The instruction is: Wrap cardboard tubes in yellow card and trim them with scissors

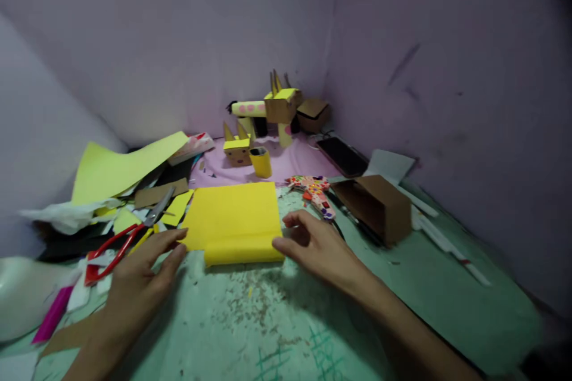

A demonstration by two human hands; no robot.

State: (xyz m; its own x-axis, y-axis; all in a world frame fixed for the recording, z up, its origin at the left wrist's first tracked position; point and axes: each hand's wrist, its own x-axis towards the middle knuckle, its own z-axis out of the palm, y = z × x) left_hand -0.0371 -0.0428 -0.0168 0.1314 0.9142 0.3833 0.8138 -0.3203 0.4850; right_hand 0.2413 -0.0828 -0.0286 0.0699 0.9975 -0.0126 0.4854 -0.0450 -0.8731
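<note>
A yellow sheet of paper (236,211) lies on the green tabletop, its near edge rolled into a loose tube. Beside the sheet's left edge is my left hand (145,271), fingers apart and holding nothing. My right hand (315,244) is at the right end of the rolled part, thumb and fingers apart; the thumb is close to the roll, and whether it touches I cannot tell. Red-handled scissors (129,238) lie just behind my left hand. Past my right hand lies a colourful patterned glue gun (315,190).
An open cardboard box (379,208) and a phone (342,155) lie on the right. Cardboard animal figures (281,104) and a small yellow tube (260,162) stand at the back. Paper scraps and a pale yellow sheet (120,169) crowd the left. Walls close off the back.
</note>
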